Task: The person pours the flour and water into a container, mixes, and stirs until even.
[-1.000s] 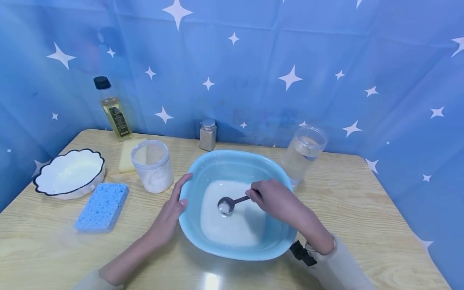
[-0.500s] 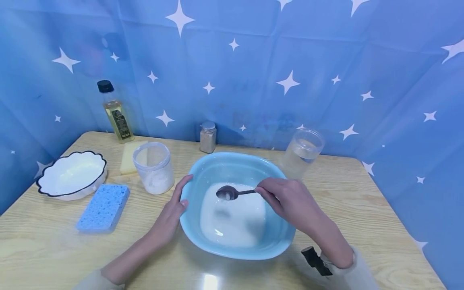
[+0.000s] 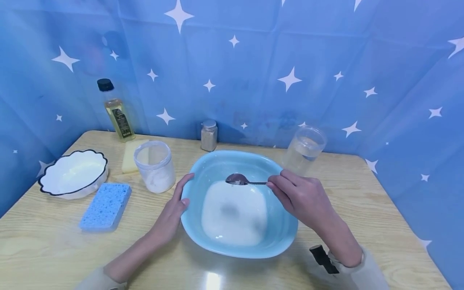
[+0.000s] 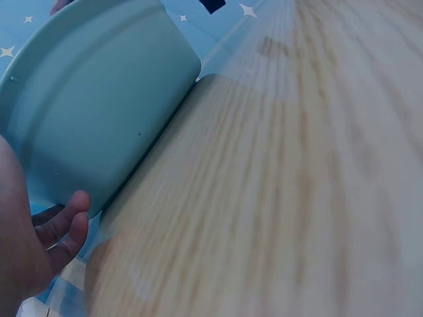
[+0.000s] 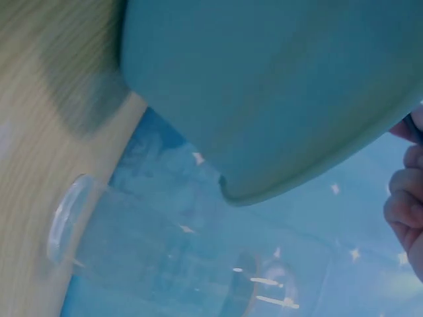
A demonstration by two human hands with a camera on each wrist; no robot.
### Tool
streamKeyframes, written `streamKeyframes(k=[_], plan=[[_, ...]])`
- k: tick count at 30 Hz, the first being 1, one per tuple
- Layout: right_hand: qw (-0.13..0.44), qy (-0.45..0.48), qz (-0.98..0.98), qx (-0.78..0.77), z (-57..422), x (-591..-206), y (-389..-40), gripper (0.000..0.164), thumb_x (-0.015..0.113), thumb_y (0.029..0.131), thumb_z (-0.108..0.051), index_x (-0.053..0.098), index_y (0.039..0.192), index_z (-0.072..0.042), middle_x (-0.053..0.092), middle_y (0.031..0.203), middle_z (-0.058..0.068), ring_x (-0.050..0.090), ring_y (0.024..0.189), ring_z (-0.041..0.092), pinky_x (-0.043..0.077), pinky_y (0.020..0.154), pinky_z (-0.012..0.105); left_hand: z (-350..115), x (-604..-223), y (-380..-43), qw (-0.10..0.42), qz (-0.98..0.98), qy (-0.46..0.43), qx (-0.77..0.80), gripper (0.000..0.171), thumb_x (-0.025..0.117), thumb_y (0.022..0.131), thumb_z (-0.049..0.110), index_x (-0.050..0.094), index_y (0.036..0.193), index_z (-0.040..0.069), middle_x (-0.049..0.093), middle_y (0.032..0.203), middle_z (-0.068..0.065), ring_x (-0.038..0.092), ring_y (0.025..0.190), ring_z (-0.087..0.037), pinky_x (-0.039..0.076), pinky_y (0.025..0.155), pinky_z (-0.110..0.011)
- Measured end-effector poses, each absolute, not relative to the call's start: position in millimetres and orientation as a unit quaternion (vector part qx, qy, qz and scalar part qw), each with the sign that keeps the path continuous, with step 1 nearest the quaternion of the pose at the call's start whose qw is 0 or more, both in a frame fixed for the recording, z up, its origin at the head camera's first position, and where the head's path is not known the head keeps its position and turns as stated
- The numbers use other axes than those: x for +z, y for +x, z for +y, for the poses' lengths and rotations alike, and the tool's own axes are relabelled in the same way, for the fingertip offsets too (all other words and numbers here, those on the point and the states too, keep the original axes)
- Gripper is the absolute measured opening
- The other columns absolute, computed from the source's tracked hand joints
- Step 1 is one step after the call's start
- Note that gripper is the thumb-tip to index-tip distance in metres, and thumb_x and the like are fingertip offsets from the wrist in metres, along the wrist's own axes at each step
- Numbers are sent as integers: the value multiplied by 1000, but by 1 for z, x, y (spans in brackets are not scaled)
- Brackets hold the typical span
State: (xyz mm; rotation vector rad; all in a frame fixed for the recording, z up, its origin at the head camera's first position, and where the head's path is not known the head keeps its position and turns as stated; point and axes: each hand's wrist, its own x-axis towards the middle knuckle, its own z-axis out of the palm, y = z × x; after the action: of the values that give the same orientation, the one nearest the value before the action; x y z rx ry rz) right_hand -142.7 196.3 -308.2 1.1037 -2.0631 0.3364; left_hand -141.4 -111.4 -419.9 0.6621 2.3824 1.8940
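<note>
A light-blue plastic basin (image 3: 239,253) stands on the table, with white milky liquid (image 3: 224,229) spread over its bottom. My left hand (image 3: 168,215) grips the basin's left side, thumb and index finger at the rim; in the left wrist view other fingers (image 4: 63,238) curl beside the outer wall. Over the right part of the basin, my right hand (image 3: 304,199) pinches the handle of a dark metal spoon (image 3: 237,179). The spoon's bowl hangs above the liquid and casts a shadow on it. At the right wrist view's edge, curled fingers (image 5: 404,198) show past the basin wall.
Left of the basin are a clear jar (image 3: 156,173) of white powder, a blue sponge (image 3: 106,207), a pale yellow sponge (image 3: 130,155) and a scalloped white dish (image 3: 74,173). Behind stand an oil bottle (image 3: 119,119) and a shaker jar (image 3: 209,136). A water glass (image 3: 304,149) stands back right.
The spoon has risen from the white liquid and moved back and right with my right hand, its bowl tilting over. My left hand stays on the basin rim.
</note>
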Motion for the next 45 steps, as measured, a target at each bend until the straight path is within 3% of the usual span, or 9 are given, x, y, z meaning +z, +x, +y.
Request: streamKeyframes(k=[11, 13, 18, 21, 26, 32, 38, 45], plan=[[334, 407, -843, 112, 205, -314, -147, 37, 40, 100, -32, 63, 83, -9, 52, 67, -4, 41, 45, 7, 29, 38, 18, -112, -419, -141, 11, 765, 213, 608, 49, 26, 99, 24, 17, 146, 35, 33, 143, -7, 55, 106, -31, 53, 73, -32], [292, 383, -866, 131, 207, -314, -147, 31, 44, 98, -29, 62, 80, -11, 49, 63, -6, 39, 46, 5, 30, 40, 19, -112, -419, -141, 11, 765, 213, 608, 49, 26, 99, 24, 17, 146, 35, 33, 143, -7, 55, 105, -31, 53, 73, -32], [118, 263, -933, 215, 217, -308, -144, 19, 53, 95, -18, 61, 78, -12, 38, 55, -10, 30, 45, 3, 31, 43, 22, -110, -417, -142, 14, 764, 217, 607, 48, 27, 99, 25, 18, 146, 34, 32, 144, -7, 53, 107, -31, 52, 75, -32], [44, 207, -945, 250, 223, -303, -144, 24, 50, 97, -21, 63, 80, -10, 38, 53, -7, 28, 43, 6, 31, 43, 24, -109, -416, -142, 14, 765, 215, 607, 48, 27, 99, 24, 19, 146, 34, 33, 142, -7, 54, 105, -30, 52, 74, -32], [-28, 154, -945, 287, 231, -294, -144, 32, 46, 98, -27, 61, 75, -10, 31, 50, -4, 26, 43, 9, 29, 42, 25, -109, -414, -140, 14, 765, 205, 610, 48, 29, 98, 24, 21, 146, 33, 36, 139, -10, 57, 98, -30, 53, 69, -33], [-76, 108, -933, 334, 241, -295, -147, 35, 44, 98, -28, 60, 74, -8, 28, 51, -3, 23, 43, 10, 27, 41, 26, -111, -412, -138, 33, 763, 187, 618, 48, 29, 99, 26, 20, 145, 35, 39, 136, -11, 60, 93, -29, 54, 66, -33], [-126, 65, -893, 426, 261, -294, -140, 36, 40, 100, -27, 60, 84, -1, 30, 52, -2, 24, 42, 10, 24, 39, 26, -111, -409, -136, 41, 775, 176, 606, 47, 28, 99, 29, 19, 145, 36, 36, 139, -11, 57, 99, -32, 53, 68, -30], [-126, 70, -831, 537, 295, -284, -114, 39, 34, 102, -26, 52, 88, 5, 24, 55, 0, 16, 43, 17, 18, 37, 33, -111, -408, -135, 34, 782, 186, 593, 47, 26, 100, 28, 18, 146, 35, 30, 143, -10, 52, 106, -34, 52, 72, -29]])
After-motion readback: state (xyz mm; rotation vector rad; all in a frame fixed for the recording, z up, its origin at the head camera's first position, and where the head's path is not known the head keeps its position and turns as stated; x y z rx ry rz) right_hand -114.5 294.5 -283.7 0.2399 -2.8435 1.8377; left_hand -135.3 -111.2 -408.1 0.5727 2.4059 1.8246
